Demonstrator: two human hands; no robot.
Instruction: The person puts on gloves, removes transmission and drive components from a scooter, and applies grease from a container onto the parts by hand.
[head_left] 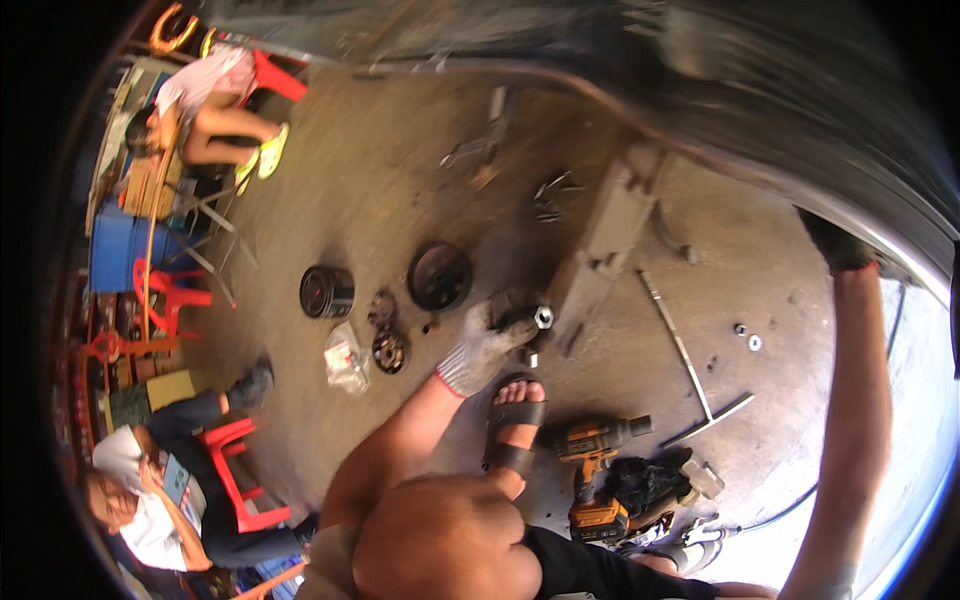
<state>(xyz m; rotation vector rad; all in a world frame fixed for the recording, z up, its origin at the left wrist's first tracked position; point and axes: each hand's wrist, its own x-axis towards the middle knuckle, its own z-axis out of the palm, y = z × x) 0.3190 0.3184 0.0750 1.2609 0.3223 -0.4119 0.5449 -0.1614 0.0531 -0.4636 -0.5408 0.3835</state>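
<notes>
nut (543, 317): silver hex, held at the gloved fingertips, just above the concrete floor beside a sandalled foot.
tyre (800, 110): big, black, upright, upper right; dark-gloved hand pressed to its rim edge.

Around the left hand (485, 345) the floor (380, 180) is crowded: a nut (544, 317) at the fingers, a foot (517, 415) just below, hubs (440, 275) and a bag (345, 357) leftward. A drill (595, 440) and T-wrench (690, 365) lie rightward. The tyre (780, 90) walls off the top right, where the right hand (835, 243) rests. Bare floor opens upper left.
</notes>
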